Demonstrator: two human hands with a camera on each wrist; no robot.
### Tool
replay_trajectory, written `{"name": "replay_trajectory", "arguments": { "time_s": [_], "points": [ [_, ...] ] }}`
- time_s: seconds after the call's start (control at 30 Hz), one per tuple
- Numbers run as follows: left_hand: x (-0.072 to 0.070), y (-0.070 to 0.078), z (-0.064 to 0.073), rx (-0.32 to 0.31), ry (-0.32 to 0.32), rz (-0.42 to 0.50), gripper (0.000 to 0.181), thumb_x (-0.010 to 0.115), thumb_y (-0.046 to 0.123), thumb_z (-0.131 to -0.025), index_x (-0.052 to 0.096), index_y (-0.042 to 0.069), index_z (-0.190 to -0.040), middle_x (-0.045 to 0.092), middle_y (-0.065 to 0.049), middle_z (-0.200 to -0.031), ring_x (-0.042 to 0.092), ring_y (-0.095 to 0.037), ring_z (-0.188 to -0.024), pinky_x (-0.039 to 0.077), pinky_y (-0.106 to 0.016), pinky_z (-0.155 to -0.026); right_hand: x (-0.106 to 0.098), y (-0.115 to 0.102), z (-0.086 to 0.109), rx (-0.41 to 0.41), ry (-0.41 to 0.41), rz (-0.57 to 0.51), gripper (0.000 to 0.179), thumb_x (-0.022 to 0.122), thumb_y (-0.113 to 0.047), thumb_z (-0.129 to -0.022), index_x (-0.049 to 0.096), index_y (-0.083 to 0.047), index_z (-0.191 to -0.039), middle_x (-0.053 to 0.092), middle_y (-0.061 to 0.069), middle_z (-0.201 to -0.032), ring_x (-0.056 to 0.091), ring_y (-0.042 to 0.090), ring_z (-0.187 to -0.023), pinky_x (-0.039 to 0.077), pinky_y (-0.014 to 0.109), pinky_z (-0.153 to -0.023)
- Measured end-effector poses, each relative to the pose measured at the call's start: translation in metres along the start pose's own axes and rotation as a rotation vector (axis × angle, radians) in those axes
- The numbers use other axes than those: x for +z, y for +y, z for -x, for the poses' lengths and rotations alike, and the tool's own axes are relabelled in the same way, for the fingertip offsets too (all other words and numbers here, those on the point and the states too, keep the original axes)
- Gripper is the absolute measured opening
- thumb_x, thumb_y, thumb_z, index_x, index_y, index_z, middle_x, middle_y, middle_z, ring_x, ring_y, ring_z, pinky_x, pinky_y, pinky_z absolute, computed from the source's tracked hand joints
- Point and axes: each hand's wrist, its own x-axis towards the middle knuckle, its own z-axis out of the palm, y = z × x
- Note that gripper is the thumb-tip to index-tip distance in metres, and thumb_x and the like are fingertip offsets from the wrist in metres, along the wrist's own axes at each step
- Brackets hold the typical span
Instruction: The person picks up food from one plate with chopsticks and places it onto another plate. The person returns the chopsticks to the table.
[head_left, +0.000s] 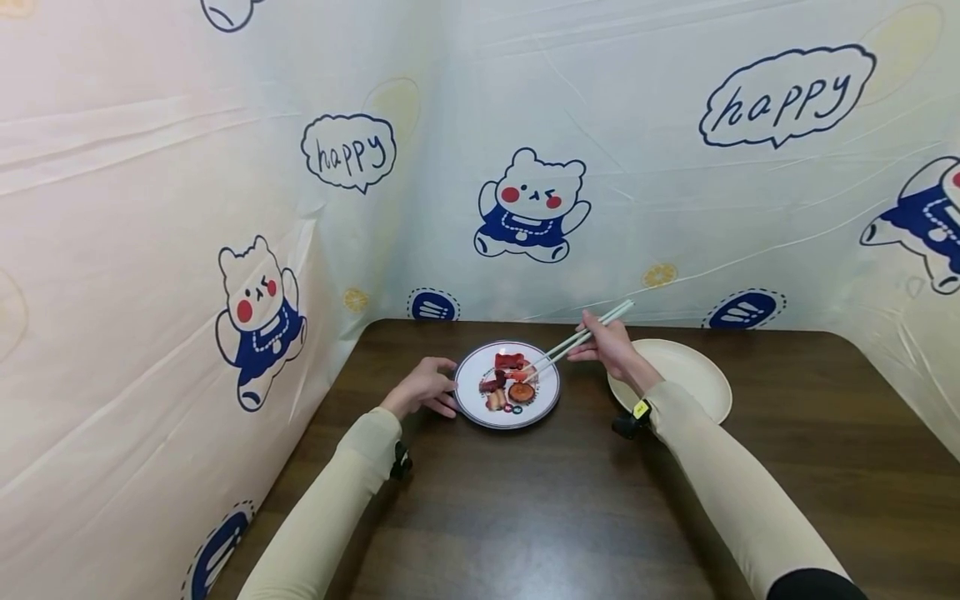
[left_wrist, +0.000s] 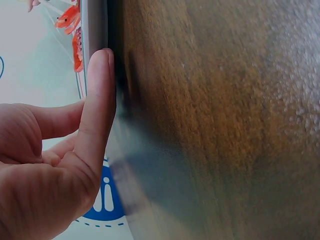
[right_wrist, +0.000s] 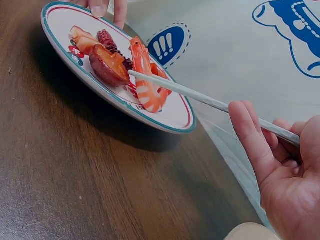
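Note:
My right hand [head_left: 611, 346] holds pale green chopsticks [head_left: 581, 337]. Their tips reach over a white plate [head_left: 468, 400] with a coloured rim. In the right wrist view, one chopstick tip lies against an orange-and-white striped shrimp [right_wrist: 146, 90]; whether the other touches it is hidden. Beside the shrimp are a round brown piece with an orange face [right_wrist: 107, 67], dark red berry-like pieces [right_wrist: 106, 39] and pale sliced pieces [right_wrist: 82, 40]. At the plate's left side, my left hand [head_left: 423, 387] touches the rim with extended fingers; in the left wrist view a straight finger [left_wrist: 95, 110] lies along the edge.
An off-white plate [head_left: 697, 375] lies on the right, partly under my right wrist. Both plates stand on a dark brown wooden table [head_left: 517, 508]. A pale printed cloth [head_left: 637, 167] with cartoon bears hangs behind and to the left of the table.

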Motion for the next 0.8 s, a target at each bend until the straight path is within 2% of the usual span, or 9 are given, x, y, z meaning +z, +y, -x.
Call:
{"name": "replay_trajectory", "arguments": {
  "time_s": [0.27,0.4,0.8],
  "points": [
    [0.000,-0.001,-0.003,-0.003,0.003,0.000,0.053,0.059,0.002,-0.107,0.041,0.003,-0.157,0.065,-0.025,-0.103,0.073,-0.027,-0.070,0.067,-0.041,-0.069,0.006,-0.001,0.004,0.025,0.032,0.056,0.047,0.046,-0.034,-0.114,0.050,0.013,-0.119,0.067,0.016,-0.084,0.076,0.023,-0.066,0.067,0.042,-0.075],
    [-0.001,-0.002,-0.004,-0.003,0.000,0.000,0.053,0.059,0.002,-0.107,0.042,0.003,-0.157,0.065,-0.025,-0.103,0.073,-0.027,-0.070,0.067,-0.040,-0.069,0.009,-0.004,0.006,0.020,0.033,0.053,0.045,0.047,-0.033,-0.114,0.051,0.012,-0.116,0.067,0.016,-0.083,0.076,0.024,-0.066,0.067,0.043,-0.075],
    [0.000,-0.001,-0.002,-0.007,0.004,-0.002,0.052,0.059,0.002,-0.107,0.042,0.002,-0.156,0.064,-0.026,-0.104,0.074,-0.027,-0.071,0.067,-0.040,-0.068,0.012,-0.009,0.015,0.023,0.042,0.045,0.051,0.048,-0.034,-0.114,0.049,0.016,-0.122,0.069,0.019,-0.085,0.076,0.025,-0.067,0.066,0.045,-0.075]
  ]
}}
